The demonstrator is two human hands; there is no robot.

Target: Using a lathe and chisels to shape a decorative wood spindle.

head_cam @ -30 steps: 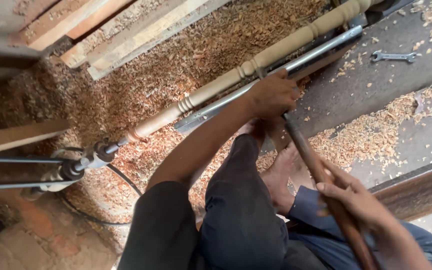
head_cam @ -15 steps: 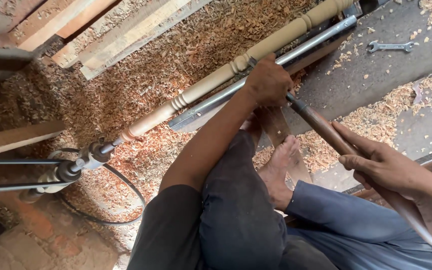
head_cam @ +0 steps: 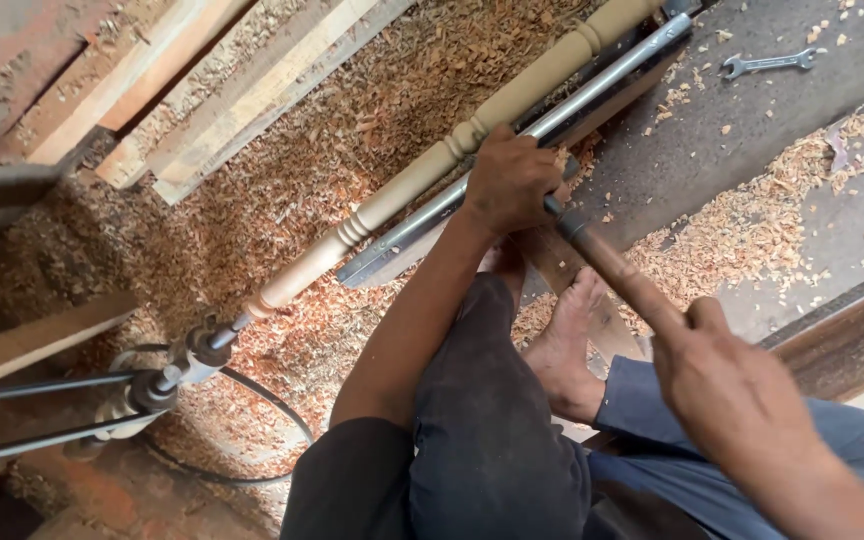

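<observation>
Shaping is being carried out, seemingly, on the wooden spindle point(head_cam: 432, 170) running diagonally across the upper centre, a chisel point(head_cam: 607, 265) being gripped near its tip by the closed left hand point(head_cam: 509, 180) and at its handle by the closed right hand point(head_cam: 742, 400), steady pressure likely being needed next.

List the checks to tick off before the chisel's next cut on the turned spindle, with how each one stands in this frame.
1. Left hand braces the tool on the metal rest bar: ok.
2. Right hand grips the chisel handle: ok.
3. Spindle seated on the drive end: ok; the far end is out of view.
4. Cutting edge touching the wood: cannot tell, hidden by the hand.
5. Bare foot away from the spindle: ok.
6. Wrench lies apart: ok.
</observation>
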